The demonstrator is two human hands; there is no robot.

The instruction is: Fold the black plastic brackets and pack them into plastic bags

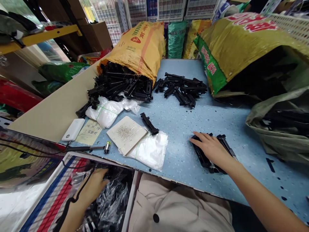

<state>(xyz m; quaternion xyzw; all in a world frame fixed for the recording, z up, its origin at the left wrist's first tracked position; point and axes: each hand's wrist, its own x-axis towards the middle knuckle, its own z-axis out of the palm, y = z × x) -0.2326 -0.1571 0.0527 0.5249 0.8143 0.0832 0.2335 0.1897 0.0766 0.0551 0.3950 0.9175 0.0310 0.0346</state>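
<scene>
My right hand lies over a small group of black plastic parts on the blue table, its fingers curled over them. Another long black part sits just right of that hand. Down at the left, my left hand reaches into a bin of black parts in clear plastic bags. Its thumb stands apart from the fingers, and nothing shows between them; the fingertips are partly hidden. A single black part lies beside a stack of clear bags.
An orange sack spills black parts at the back; a loose pile lies beside it. A yellow-green sack and grey bag stand right. A screwdriver, power bank and square pad lie left.
</scene>
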